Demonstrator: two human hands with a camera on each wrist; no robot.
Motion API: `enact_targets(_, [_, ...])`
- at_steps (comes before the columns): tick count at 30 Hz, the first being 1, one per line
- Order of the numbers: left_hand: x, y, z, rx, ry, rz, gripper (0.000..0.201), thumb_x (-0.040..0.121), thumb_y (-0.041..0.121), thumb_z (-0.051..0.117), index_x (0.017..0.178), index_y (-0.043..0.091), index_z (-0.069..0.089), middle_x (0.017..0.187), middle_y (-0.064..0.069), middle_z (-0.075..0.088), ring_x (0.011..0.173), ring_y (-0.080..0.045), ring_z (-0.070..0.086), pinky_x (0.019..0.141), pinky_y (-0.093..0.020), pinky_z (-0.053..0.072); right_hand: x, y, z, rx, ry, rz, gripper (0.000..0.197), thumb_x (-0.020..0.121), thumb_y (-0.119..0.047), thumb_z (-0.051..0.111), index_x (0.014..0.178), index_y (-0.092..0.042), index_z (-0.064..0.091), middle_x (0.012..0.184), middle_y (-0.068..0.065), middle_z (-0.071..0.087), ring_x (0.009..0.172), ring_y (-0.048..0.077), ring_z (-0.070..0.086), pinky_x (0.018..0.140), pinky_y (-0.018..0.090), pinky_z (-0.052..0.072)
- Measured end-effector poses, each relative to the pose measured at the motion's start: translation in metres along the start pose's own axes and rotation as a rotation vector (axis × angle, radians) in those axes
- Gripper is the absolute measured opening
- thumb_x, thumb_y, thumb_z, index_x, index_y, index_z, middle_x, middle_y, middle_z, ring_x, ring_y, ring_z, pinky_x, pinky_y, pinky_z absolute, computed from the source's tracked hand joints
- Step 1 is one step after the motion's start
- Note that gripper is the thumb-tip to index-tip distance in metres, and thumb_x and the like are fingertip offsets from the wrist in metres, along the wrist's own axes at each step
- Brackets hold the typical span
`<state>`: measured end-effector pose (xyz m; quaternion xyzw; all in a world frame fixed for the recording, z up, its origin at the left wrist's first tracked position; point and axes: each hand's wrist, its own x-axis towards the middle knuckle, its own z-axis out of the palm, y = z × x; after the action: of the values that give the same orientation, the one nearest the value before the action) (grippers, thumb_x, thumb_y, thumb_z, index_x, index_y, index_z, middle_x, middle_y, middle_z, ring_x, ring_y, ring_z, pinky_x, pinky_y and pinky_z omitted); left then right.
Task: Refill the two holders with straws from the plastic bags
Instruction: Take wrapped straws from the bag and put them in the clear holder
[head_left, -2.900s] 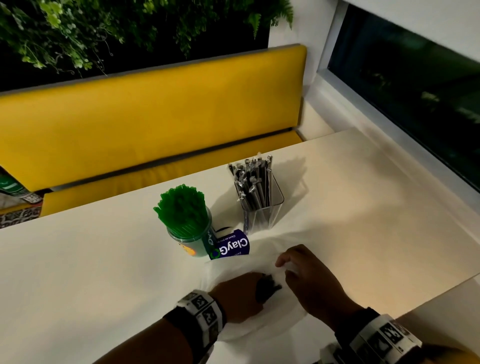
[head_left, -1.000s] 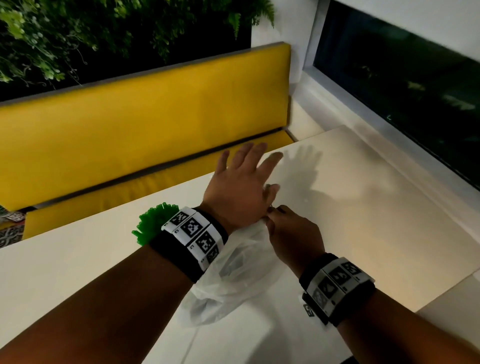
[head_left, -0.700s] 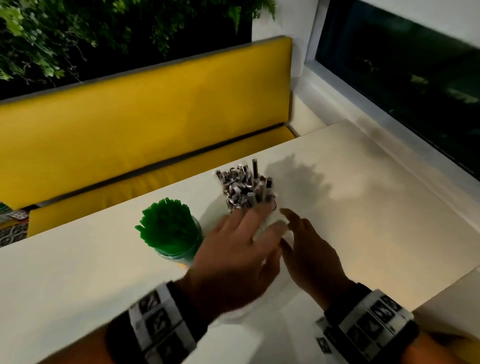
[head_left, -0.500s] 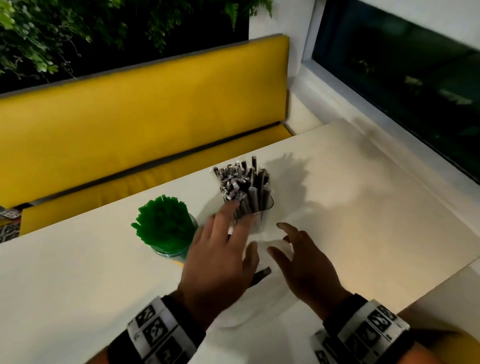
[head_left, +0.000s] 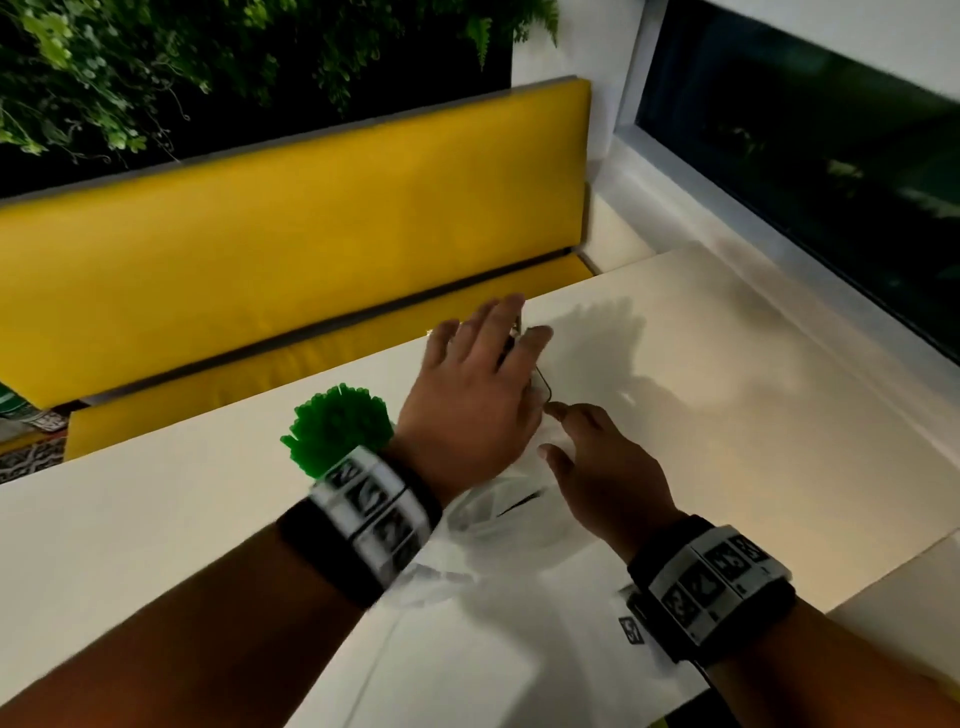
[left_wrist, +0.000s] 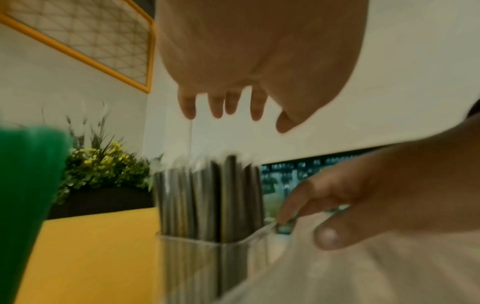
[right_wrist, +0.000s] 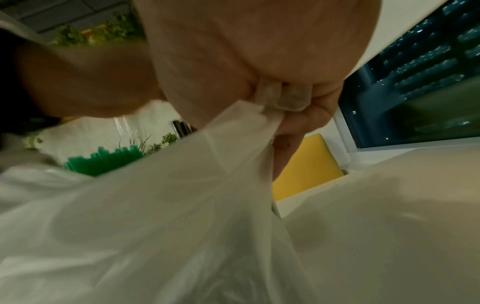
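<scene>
My left hand (head_left: 483, 364) hovers open, fingers spread, over the clear square holder (head_left: 543, 385) and hides most of it. In the left wrist view the fingers (left_wrist: 223, 105) hang just above the dark wrapped straws (left_wrist: 215, 195) standing in that holder (left_wrist: 207, 259). My right hand (head_left: 587, 452) is just right of the holder and grips a bunched edge of the thin white plastic bag (right_wrist: 155, 226), pinched in its fingers (right_wrist: 298, 117). The bag (head_left: 493, 525) lies crumpled between my wrists, with a dark straw (head_left: 519, 505) showing through. Green straws (head_left: 337, 426) fill the round holder to the left.
The pale table (head_left: 753, 415) stretches right toward a window ledge and a dark window (head_left: 805, 156). A yellow bench (head_left: 260, 234) runs along the table's far edge, with hanging plants (head_left: 156, 78) above it. A second table edge (head_left: 909, 582) is at the near right.
My left hand has gone from the bag forward and up to above the clear holder. My right hand, spread over the bag half a second ago, now grips its edge beside the holder.
</scene>
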<state>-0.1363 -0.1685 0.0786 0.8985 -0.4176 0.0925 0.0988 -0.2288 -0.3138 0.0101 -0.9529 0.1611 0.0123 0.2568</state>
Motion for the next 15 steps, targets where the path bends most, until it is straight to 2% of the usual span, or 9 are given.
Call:
enact_targets(1, [-0.016,0.006,-0.003,-0.100,0.129,0.045,0.038,0.094,0.030,0.056,0.127,0.013,0.060,0.136,-0.014,0.055,0.125,-0.031,0.049,0.102,-0.044,0.040,-0.001,0.001,-0.001,0.017,-0.011,0.006,0.045,0.096,-0.045,0.046,0.139,-0.043,0.033,0.138,-0.008,0.045,0.102,0.020,0.064,0.078,0.036,0.054])
enact_targets(2, [-0.035,0.016,-0.002,-0.209,0.149,0.085,0.027,0.093,0.025,0.058,0.116,0.012,0.064,0.121,-0.012,0.062,0.110,-0.028,0.056,0.093,-0.040,0.046,-0.004,0.002,-0.002,0.048,-0.020,0.009,0.044,0.097,-0.047,0.045,0.139,-0.042,0.034,0.134,-0.006,0.048,0.103,0.020,0.063,0.080,0.036,0.054])
enact_targets(3, [-0.053,0.026,0.003,-0.300,0.040,0.098,0.020,0.094,0.022,0.056,0.109,0.014,0.066,0.110,-0.008,0.065,0.099,-0.025,0.059,0.085,-0.038,0.050,-0.007,0.003,-0.002,0.099,-0.037,0.011,0.044,0.097,-0.049,0.044,0.139,-0.040,0.035,0.131,-0.005,0.052,0.104,0.019,0.062,0.083,0.037,0.053])
enact_targets(4, [-0.069,0.035,0.011,-0.352,-0.145,0.040,0.018,0.096,0.023,0.053,0.108,0.018,0.066,0.107,-0.002,0.066,0.096,-0.022,0.060,0.085,-0.037,0.051,-0.013,0.003,-0.001,0.160,-0.061,-0.001,0.042,0.097,-0.050,0.043,0.138,-0.038,0.038,0.128,-0.004,0.057,0.105,0.017,0.062,0.086,0.037,0.052])
enact_targets(6, [-0.097,0.042,0.043,-0.433,-0.389,-0.190,0.026,0.102,0.027,0.045,0.119,0.029,0.064,0.121,0.008,0.065,0.110,-0.013,0.059,0.100,-0.026,0.044,-0.026,0.001,0.001,0.255,-0.120,-0.010,0.039,0.097,-0.047,0.047,0.134,-0.034,0.045,0.124,-0.007,0.063,0.107,0.013,0.060,0.092,0.034,0.050])
enact_targets(8, [-0.115,0.040,0.074,-0.473,-0.433,-0.323,0.033,0.104,0.025,0.042,0.130,0.034,0.060,0.133,0.011,0.061,0.120,-0.009,0.055,0.108,-0.015,0.032,-0.037,-0.001,0.006,0.307,-0.171,-0.001,0.036,0.095,-0.043,0.053,0.130,-0.035,0.050,0.122,-0.012,0.064,0.110,0.009,0.059,0.095,0.030,0.048])
enact_targets(11, [-0.118,0.041,0.092,-0.392,-0.461,-0.334,0.034,0.104,0.027,0.041,0.134,0.034,0.055,0.132,0.010,0.060,0.120,-0.013,0.055,0.109,-0.026,0.035,-0.042,0.002,0.017,0.403,-0.242,0.032,0.036,0.093,-0.043,0.057,0.129,-0.037,0.052,0.119,-0.013,0.065,0.108,0.007,0.061,0.096,0.033,0.051])
enact_targets(13, [-0.116,0.042,0.097,-0.397,-0.479,-0.364,0.028,0.103,0.028,0.042,0.126,0.027,0.058,0.123,0.005,0.062,0.116,-0.016,0.057,0.102,-0.026,0.038,-0.044,0.003,0.020,0.486,-0.328,0.036,0.037,0.092,-0.044,0.059,0.128,-0.039,0.052,0.116,-0.014,0.066,0.103,0.003,0.062,0.093,0.032,0.054])
enact_targets(15, [-0.113,0.038,0.104,-0.309,-0.577,-0.367,0.027,0.101,0.029,0.043,0.120,0.021,0.061,0.120,0.000,0.065,0.113,-0.021,0.060,0.097,-0.030,0.042,-0.046,-0.001,0.017,0.529,-0.412,0.018,0.038,0.092,-0.042,0.061,0.129,-0.040,0.052,0.113,-0.017,0.065,0.102,-0.001,0.061,0.093,0.025,0.052])
